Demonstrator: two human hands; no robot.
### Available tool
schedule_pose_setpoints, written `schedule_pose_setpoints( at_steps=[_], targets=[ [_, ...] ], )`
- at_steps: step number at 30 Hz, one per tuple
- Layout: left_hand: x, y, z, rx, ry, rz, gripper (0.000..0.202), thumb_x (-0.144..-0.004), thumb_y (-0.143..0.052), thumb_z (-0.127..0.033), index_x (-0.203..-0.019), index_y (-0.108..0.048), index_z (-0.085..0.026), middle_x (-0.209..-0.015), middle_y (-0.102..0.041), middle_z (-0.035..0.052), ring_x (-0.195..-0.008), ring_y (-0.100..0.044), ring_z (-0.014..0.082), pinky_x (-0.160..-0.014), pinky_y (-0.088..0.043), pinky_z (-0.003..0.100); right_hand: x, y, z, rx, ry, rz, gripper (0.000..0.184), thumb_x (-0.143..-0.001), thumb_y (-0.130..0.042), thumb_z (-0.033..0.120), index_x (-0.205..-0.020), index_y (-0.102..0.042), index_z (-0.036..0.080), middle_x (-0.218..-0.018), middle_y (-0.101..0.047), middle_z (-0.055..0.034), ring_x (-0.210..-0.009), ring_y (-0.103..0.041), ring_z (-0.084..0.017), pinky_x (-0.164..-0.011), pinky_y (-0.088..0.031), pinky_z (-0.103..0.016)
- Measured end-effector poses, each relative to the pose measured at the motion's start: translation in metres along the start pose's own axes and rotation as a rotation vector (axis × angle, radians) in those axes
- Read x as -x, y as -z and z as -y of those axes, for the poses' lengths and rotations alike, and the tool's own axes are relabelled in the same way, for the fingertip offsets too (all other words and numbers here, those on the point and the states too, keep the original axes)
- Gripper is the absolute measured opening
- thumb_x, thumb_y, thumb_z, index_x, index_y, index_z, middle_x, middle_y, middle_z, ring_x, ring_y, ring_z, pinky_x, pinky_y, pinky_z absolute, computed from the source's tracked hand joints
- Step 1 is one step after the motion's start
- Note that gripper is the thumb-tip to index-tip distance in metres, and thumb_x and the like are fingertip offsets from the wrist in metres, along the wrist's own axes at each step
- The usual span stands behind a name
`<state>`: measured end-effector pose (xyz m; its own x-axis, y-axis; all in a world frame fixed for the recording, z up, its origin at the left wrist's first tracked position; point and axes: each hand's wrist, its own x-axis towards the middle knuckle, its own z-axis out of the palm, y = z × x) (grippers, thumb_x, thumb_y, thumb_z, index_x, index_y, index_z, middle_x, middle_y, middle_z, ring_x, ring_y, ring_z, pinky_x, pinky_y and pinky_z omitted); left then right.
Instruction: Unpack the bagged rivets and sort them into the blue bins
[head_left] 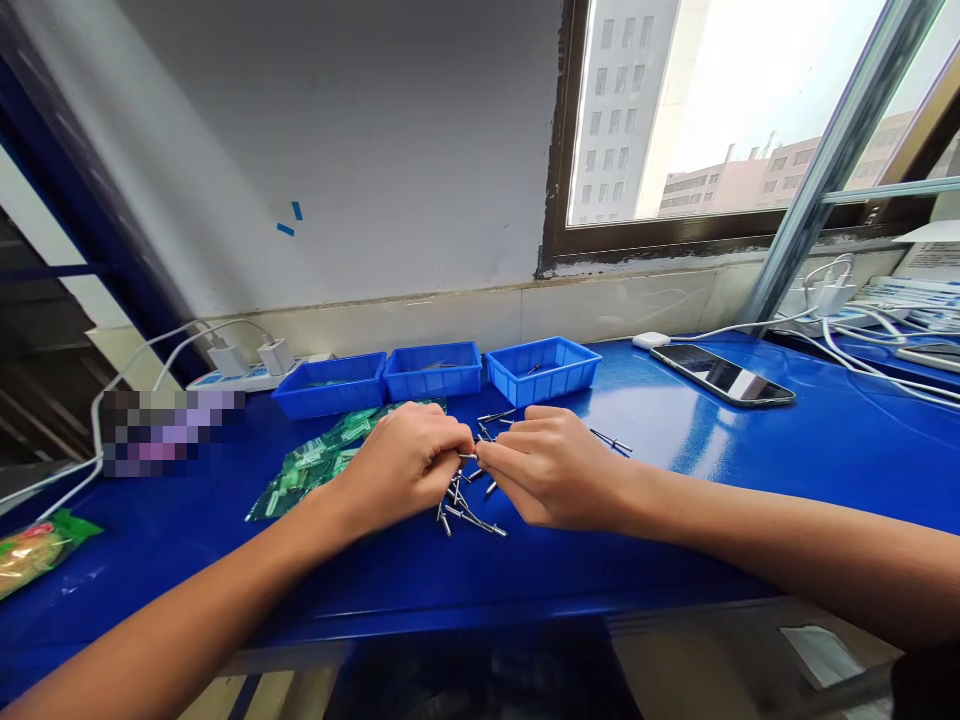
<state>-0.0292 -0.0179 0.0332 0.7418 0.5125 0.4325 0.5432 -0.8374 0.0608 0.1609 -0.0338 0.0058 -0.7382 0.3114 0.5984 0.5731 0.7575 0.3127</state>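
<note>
My left hand (411,455) and my right hand (559,465) meet over the middle of the blue table, fingertips nearly touching. Both are closed in a pinch on a thin silvery blind rivet (468,457), mostly hidden by the fingers. Beneath and around them lies a loose scatter of blind rivets (476,519), some crossing each other. A few more rivets (611,441) lie just past my right wrist. Green-printed clear plastic bags (300,468) are spread out beside my left hand.
Three blue bins stand in a row behind my hands: a left bin (330,398), a middle bin (433,382) and a right bin (541,384). A phone (721,374) lies at the right, by a white cable. A power strip (244,380) with chargers and a snack packet (41,550) are at the left.
</note>
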Motion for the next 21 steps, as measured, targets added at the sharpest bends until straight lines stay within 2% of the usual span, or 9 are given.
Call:
schedule_pose_setpoints(
  at_steps=[7, 14, 21],
  targets=[
    [-0.0005, 0.0003, -0.0006, 0.004, 0.028, 0.016, 0.027, -0.07, -0.038, -0.002, -0.058, -0.057, -0.017, -0.057, -0.06, -0.0015, -0.06, -0.05, 0.0122, -0.063, -0.035, 0.026, -0.0003, -0.0001, -0.0004, -0.009, -0.021, 0.049, 0.02, -0.08, -0.041, 0.011, -0.065, -0.052, 0.017, -0.054, -0.052, 0.0014, -0.048, -0.039, -0.01, -0.052, -0.024, -0.027],
    [-0.0006, 0.0018, -0.0049, 0.015, 0.06, 0.016, 0.024, -0.071, -0.039, -0.006, -0.059, -0.057, -0.016, -0.057, -0.059, -0.0008, -0.059, -0.049, 0.0125, -0.062, -0.034, 0.026, -0.0003, -0.0012, -0.0014, -0.025, -0.046, 0.064, 0.021, -0.081, -0.041, 0.012, -0.064, -0.053, 0.016, -0.055, -0.054, 0.0004, -0.048, -0.039, -0.01, -0.053, -0.024, -0.027],
    [-0.0001, 0.0012, -0.0027, 0.006, 0.035, 0.015, 0.024, -0.072, -0.038, -0.008, -0.058, -0.056, -0.016, -0.055, -0.058, -0.0002, -0.058, -0.048, 0.0127, -0.061, -0.033, 0.026, 0.0001, -0.0014, -0.0017, -0.026, -0.054, 0.072, 0.021, -0.081, -0.04, 0.012, -0.066, -0.054, 0.016, -0.055, -0.054, 0.0005, -0.049, -0.038, -0.01, -0.053, -0.024, -0.027]
  ],
)
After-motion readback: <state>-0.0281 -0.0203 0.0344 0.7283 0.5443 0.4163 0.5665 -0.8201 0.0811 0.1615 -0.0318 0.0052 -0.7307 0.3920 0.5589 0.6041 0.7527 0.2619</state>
